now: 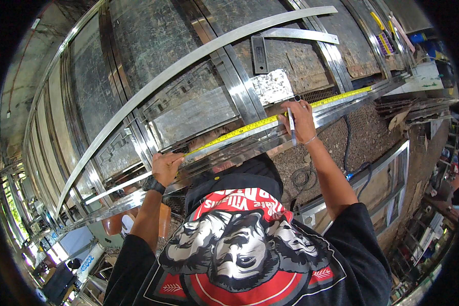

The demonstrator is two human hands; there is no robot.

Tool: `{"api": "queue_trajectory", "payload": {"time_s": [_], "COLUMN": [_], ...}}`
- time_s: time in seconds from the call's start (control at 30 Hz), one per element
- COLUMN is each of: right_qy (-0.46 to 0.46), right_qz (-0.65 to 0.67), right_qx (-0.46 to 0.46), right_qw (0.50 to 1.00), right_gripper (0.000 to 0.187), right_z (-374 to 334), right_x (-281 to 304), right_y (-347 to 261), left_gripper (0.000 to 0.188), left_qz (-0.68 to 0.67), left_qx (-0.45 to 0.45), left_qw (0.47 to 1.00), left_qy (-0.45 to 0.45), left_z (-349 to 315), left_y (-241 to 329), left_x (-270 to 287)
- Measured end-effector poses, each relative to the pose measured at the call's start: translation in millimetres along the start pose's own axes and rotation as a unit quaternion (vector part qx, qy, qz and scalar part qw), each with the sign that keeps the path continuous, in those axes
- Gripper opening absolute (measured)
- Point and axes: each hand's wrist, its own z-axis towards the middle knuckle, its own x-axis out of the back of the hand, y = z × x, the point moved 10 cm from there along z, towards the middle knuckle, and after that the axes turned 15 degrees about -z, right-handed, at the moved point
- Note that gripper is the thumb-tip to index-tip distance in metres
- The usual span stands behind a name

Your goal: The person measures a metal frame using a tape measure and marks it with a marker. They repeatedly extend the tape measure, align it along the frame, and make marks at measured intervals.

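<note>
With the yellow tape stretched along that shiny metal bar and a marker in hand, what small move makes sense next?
Probably tip the marker down and mark the steel bar: the left hand pins the tape measure while the right hand rests on it.

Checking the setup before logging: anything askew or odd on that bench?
Nothing plainly wrong. The yellow tape measure lies flat along the steel bar, pinned by left hand and right hand, which also holds a marker. Loose steel strips lie scattered behind.
</note>
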Motion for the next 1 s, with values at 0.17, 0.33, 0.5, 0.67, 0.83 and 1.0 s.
{"api": "queue_trajectory", "payload": {"time_s": [0.17, 0.33, 0.5, 0.67, 0.83, 1.0], "right_qy": [0.077, 0.030, 0.081, 0.073, 0.061, 0.065], "right_qz": [0.002, 0.191, 0.223, 0.171, 0.221, 0.233], "right_qx": [-0.019, -0.095, -0.128, -0.091, -0.045, -0.060], "right_qw": [0.997, 0.976, 0.963, 0.978, 0.972, 0.968], "right_gripper": [0.030, 0.032, 0.021, 0.017, 0.013, 0.009], "right_z": [-2.6, -37.7, -64.8, -52.5, -45.3, -48.5], "right_x": [28.5, 16.4, -13.7, -9.8, -15.7, -30.4], "right_y": [-21.7, -77.4, -100.2, -110.9, -124.4, -129.1], "left_gripper": [0.019, 0.018, 0.017, 0.018, 0.018, 0.019], "left_qz": [0.004, 0.005, 0.008, 0.008, 0.020, 0.021], "left_qx": [-0.015, -0.007, -0.032, -0.037, -0.045, -0.031], "left_qw": [1.000, 1.000, 0.999, 0.999, 0.999, 0.999], "left_qy": [0.005, -0.006, 0.021, 0.017, 0.023, 0.005], "left_z": [-1.2, 0.6, -1.5, -1.5, -1.3, -0.9], "left_y": [-1.8, 7.0, 8.1, 7.2, 8.5, -0.9], "left_x": [0.0, 0.1, 3.3, 2.4, 2.4, -2.6]}}
